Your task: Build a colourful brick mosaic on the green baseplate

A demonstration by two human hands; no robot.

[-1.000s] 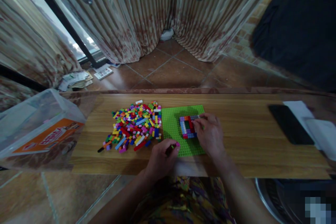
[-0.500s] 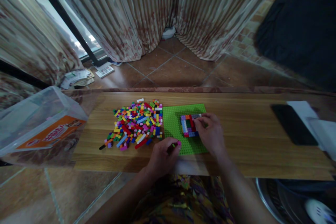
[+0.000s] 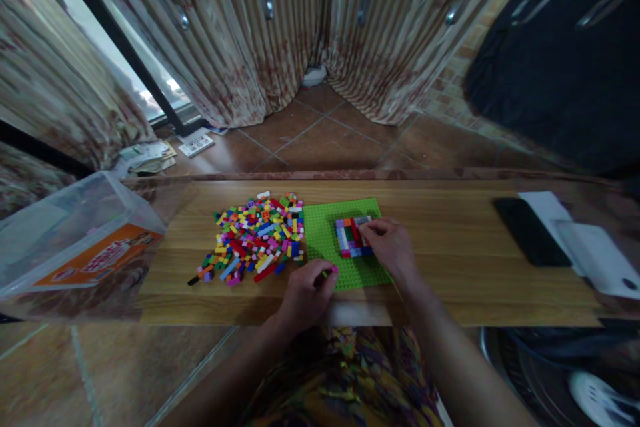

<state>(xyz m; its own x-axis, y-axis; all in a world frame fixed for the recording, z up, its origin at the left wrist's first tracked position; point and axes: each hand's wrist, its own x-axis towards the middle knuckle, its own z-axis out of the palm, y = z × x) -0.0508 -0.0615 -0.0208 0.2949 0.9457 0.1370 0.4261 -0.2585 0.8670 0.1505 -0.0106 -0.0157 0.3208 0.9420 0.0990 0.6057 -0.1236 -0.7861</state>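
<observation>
A green studded baseplate (image 3: pixel 320 233) lies on the wooden board, with a low block of toy bricks (image 3: pixel 345 235) in several colours built on its right part. My right hand (image 3: pixel 393 245) reaches over that block's right side, thumb and fingertips pinched together against it. Whatever those fingertips hold is too small and covered to make out. Close to the baseplate's front left edge, my left hand (image 3: pixel 306 290) is closed, pinching a small pink toy brick (image 3: pixel 335 269) between thumb and forefinger. Left of the plate spreads a pile of loose toy bricks (image 3: pixel 260 233) in mixed colours.
A clear plastic box (image 3: pixel 135 203) with an orange label stands at the board's left end. On the right lie a dark flat phone-like object (image 3: pixel 530 232), white paper (image 3: pixel 545 210) and a pale flat case (image 3: pixel 600 257). Striped curtains (image 3: pixel 225 47) hang beyond the board.
The camera's view has shifted slightly, moving the whole scene in the picture. Both hands keep nearly the same places over the baseplate, and the pink brick stays in my left hand.
</observation>
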